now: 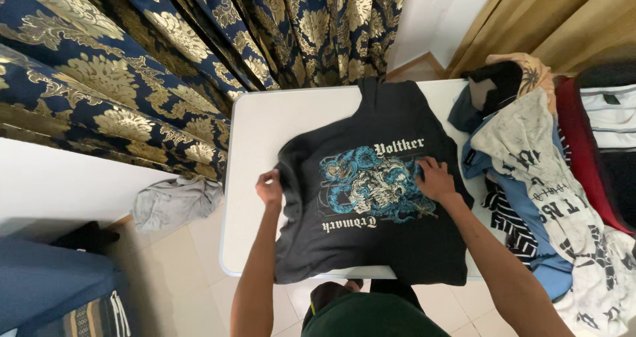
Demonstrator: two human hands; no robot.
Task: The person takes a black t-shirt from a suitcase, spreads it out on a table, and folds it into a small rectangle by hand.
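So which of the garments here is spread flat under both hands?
The black T-shirt with the blue graphic, flat on the white table. The left hand grips its edge; the right hand presses the print. The others are crumpled: the pile and the grey one.

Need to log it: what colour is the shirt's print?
Blue and white graphic on the black T-shirt, clearest in the head view.

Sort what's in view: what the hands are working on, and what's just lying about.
In hand: black printed shirt, left hand gripping its edge, right hand flat on the print, white table.
Lying about: clothes pile, grey cloth on the floor, blue-gold curtain.
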